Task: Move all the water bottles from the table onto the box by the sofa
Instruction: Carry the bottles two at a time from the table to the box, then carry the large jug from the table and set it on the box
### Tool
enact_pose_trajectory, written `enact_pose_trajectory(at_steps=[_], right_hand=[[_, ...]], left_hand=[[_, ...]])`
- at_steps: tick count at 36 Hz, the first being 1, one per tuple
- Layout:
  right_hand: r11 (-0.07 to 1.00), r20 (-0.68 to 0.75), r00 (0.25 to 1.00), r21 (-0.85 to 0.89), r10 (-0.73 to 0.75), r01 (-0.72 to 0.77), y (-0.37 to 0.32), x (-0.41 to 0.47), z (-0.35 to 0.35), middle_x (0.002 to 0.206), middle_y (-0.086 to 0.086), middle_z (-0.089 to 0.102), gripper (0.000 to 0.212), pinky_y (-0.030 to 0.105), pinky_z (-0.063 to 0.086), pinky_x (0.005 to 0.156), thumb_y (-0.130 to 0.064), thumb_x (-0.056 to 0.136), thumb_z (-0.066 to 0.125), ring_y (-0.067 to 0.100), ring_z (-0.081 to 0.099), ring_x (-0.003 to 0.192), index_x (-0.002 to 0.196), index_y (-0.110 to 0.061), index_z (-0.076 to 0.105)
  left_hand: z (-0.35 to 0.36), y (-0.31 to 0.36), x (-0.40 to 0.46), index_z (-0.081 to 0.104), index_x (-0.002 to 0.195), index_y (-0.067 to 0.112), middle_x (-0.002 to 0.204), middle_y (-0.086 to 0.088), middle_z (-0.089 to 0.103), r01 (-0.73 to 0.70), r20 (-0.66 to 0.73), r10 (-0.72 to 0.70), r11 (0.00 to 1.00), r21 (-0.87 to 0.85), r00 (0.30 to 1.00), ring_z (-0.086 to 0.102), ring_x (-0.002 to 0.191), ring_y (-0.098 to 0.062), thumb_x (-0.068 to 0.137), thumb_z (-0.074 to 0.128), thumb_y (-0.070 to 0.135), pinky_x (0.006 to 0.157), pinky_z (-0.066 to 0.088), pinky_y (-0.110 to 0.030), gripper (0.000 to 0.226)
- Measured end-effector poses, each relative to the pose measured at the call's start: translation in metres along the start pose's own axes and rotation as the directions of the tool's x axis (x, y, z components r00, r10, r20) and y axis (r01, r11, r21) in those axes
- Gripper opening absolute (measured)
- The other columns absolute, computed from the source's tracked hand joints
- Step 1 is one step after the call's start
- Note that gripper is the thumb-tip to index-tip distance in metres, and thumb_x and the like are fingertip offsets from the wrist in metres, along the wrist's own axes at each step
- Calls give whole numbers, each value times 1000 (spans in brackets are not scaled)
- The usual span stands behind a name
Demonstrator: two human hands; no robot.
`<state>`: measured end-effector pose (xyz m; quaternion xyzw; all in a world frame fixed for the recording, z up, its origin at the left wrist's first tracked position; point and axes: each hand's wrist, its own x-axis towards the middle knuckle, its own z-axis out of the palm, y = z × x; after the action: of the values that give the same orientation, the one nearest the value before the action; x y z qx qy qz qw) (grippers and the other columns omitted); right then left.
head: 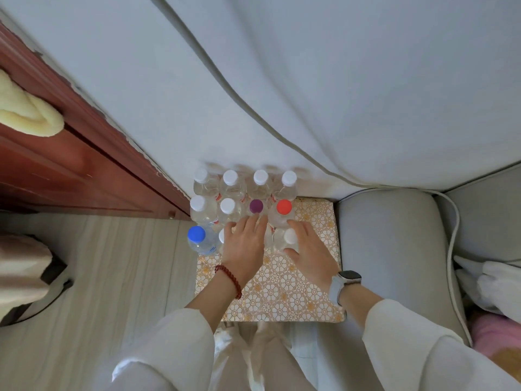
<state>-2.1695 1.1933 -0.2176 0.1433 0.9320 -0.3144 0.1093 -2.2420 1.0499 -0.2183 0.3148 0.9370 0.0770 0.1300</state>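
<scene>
Several clear water bottles stand upright in rows on the box (284,289), which is covered in a gold flower-patterned cloth. Most have white caps; one cap is purple (256,206), one red (284,207), one blue (196,234). My left hand (244,245) lies over the front row with fingers spread, covering a white-capped bottle (222,236) whose cap peeks out at its left. My right hand (306,246) curls around a white-capped bottle (290,237) at the front right, thumb and fingers on its sides.
The grey sofa arm (394,235) borders the box on the right, with a cable (451,249) along it. A white wall and curtain rise behind. A red wooden cabinet (70,165) stands at the left over pale wood flooring (112,277).
</scene>
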Motion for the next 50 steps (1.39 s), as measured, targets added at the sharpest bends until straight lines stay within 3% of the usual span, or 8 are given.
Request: enact_pose_trajectory(at_steps=[8, 14, 19, 24, 31, 40, 45, 50], right_hand=[[993, -183, 977, 6, -114, 117, -56, -16, -28, 116, 7, 51, 30, 34, 50, 80, -17, 91, 48, 22, 51, 105, 120, -11, 47], [963, 54, 962, -10, -267, 268, -158, -30, -22, 115, 11, 60, 28, 41, 47, 87, -20, 93, 46, 27, 57, 102, 117, -9, 55], [901, 203, 879, 35, -431, 433, -272, -88, 25, 111, 9, 64, 26, 36, 46, 89, -21, 92, 47, 24, 60, 103, 114, -12, 58], [767, 369, 692, 99, -620, 634, -389, -194, 110, 111, 8, 66, 25, 37, 46, 92, -21, 91, 49, 23, 60, 105, 111, -12, 61], [554, 612, 321, 236, -723, 799, -525, -389, 259, 120, 8, 61, 29, 35, 42, 99, -23, 92, 47, 22, 55, 112, 117, -13, 56], [134, 805, -258, 382, -534, 915, -600, -650, 418, 118, 10, 62, 30, 22, 36, 87, -22, 93, 48, 22, 57, 108, 119, -9, 55], [-51, 781, -494, 516, -382, 855, -618, -785, 501, 116, 10, 63, 30, 22, 36, 84, -22, 93, 47, 22, 57, 107, 120, -10, 54], [-165, 707, -657, 638, -262, 752, -648, -923, 577, 114, 5, 62, 30, 27, 39, 88, -27, 93, 44, 22, 57, 106, 120, -15, 53]], left_hand=[[-45, -12, -31, 43, 131, 18, 141, -3, 41, 124, -125, -143, 981, -153, 982, 31, 134, -21, 89, 49, 25, 110, 17, -42, 43], [-101, -71, -112, 52, 124, 18, 131, 0, 51, 306, -265, -389, 902, -305, 882, 41, 124, -19, 88, 50, 24, 101, 26, -37, 36], [-139, -137, -248, 51, 125, 18, 129, -2, 52, 451, -305, -554, 822, -348, 774, 45, 118, -24, 89, 47, 27, 93, 35, -39, 37], [-147, -183, -454, 55, 118, 15, 120, -7, 57, 583, -428, -742, 670, -459, 515, 52, 110, -29, 87, 52, 21, 91, 43, -42, 32], [-100, -188, -752, 59, 116, 9, 114, -16, 59, 737, -376, -927, 245, -630, -14, 54, 106, -37, 84, 57, 14, 87, 46, -45, 32], [8, -101, -1007, 57, 118, 8, 116, -15, 58, 516, -111, -759, -320, -795, -642, 53, 109, -33, 86, 58, 18, 92, 43, -40, 33], [53, -62, -1124, 55, 120, 10, 121, -13, 56, 343, 18, -578, -508, -790, -816, 51, 113, -32, 88, 56, 21, 95, 41, -41, 34], [71, -47, -1260, 55, 120, 8, 124, -11, 55, 271, -1, -420, -584, -765, -908, 50, 115, -28, 89, 54, 21, 98, 40, -41, 34]])
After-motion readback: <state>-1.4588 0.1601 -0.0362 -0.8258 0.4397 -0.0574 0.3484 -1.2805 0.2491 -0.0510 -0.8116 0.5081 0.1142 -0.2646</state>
